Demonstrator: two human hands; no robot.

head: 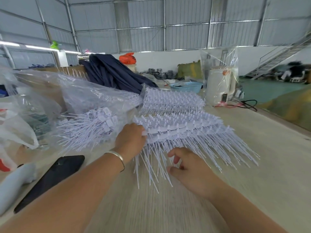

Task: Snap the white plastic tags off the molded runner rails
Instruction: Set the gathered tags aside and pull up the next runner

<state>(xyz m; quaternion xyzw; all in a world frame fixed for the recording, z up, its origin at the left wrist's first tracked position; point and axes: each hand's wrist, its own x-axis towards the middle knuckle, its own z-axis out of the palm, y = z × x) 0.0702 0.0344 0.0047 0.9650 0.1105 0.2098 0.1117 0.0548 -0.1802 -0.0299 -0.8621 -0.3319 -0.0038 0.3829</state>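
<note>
Runner rails (pixel 178 130) of white plastic tags lie stacked on the wooden counter (pixel 252 165), their thin tails fanning toward the person. Left hand (pixel 130 140), a silver bangle (pixel 117 158) on its wrist, grips the near rail's left end with curled fingers. Right hand (pixel 190 169) hovers over the tails, fingers loosely bent, holding nothing. Loose tags (pixel 87 128) pile to the left beside clear plastic bags (pixel 94 95); a black phone (pixel 53 179) lies near the left forearm.
</note>
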